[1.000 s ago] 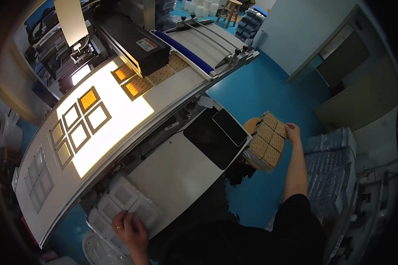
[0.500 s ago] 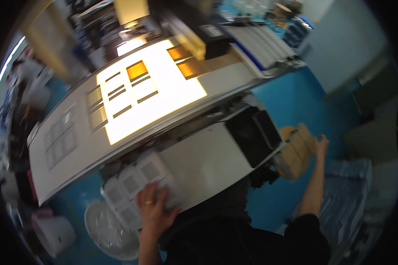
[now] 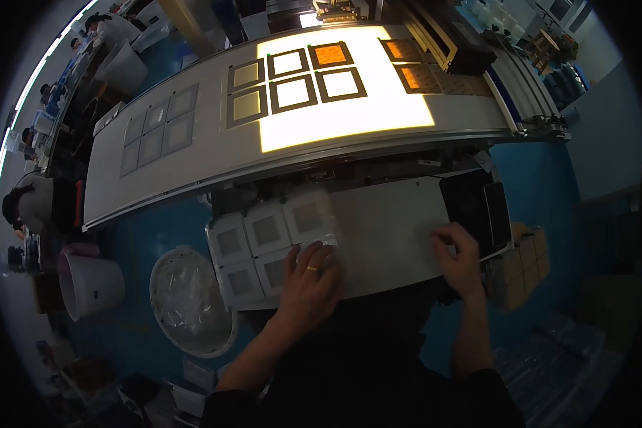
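Note:
On the left part of a small white table (image 3: 392, 242) lies a translucent sheet (image 3: 271, 232) with pale square panels framed in white. My left hand (image 3: 312, 282), a ring on one finger, rests over the sheet's right side with its fingers bent slightly and apart. Above the table's right part is my right hand (image 3: 458, 258). Its fingers are curled in toward the thumb, and whether anything is between them is hidden. Just beyond that hand lies a flat black panel (image 3: 464, 207), with a dark phone-like slab (image 3: 497, 214) on its right.
A long pale worktable (image 3: 192, 164) with a brightly lit area and dark square frames (image 3: 292, 93) stands ahead. A dark machine beam (image 3: 453, 43) spans its right end. Left are a round tub (image 3: 192, 303) and a white bin (image 3: 93, 285); right, a brown carton (image 3: 524, 267). People sit far left.
My right hand has come from beside the brown carton at the right to above the white table. The view has turned and grown darker. My left hand is still on the sheet.

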The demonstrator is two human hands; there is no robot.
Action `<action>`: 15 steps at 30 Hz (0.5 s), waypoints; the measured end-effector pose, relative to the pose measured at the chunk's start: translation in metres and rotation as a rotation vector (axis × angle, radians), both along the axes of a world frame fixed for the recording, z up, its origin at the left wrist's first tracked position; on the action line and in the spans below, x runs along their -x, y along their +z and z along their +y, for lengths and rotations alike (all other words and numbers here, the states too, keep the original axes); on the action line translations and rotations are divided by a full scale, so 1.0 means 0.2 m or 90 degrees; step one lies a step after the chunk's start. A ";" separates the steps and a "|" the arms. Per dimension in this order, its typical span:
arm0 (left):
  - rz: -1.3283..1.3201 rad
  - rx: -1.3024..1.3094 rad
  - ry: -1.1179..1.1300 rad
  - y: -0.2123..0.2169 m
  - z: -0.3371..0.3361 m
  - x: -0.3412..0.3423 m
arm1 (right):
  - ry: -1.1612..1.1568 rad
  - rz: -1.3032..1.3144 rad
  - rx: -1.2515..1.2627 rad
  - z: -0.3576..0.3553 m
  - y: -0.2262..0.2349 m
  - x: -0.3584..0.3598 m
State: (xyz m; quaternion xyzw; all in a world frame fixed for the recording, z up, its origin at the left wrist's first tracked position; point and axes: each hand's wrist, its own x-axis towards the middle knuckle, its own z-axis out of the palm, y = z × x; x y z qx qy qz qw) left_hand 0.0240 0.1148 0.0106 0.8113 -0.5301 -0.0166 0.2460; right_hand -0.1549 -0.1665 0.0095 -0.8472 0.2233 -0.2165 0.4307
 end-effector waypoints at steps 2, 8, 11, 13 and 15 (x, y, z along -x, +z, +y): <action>0.007 0.000 -0.012 0.00 -0.01 0.00 | 0.036 0.007 -0.052 0.14 0.00 -0.08; 0.026 0.036 -0.014 0.01 -0.01 -0.02 | 0.123 0.058 -0.146 0.36 -0.02 -0.21; 0.048 0.028 -0.015 0.02 -0.02 -0.02 | 0.151 0.075 -0.174 0.41 -0.04 -0.22; 0.055 0.009 -0.013 0.04 -0.03 -0.01 | 0.172 0.124 -0.220 0.44 -0.05 -0.22; 0.058 -0.011 -0.014 0.07 -0.05 0.00 | 0.172 0.135 -0.234 0.46 -0.06 -0.22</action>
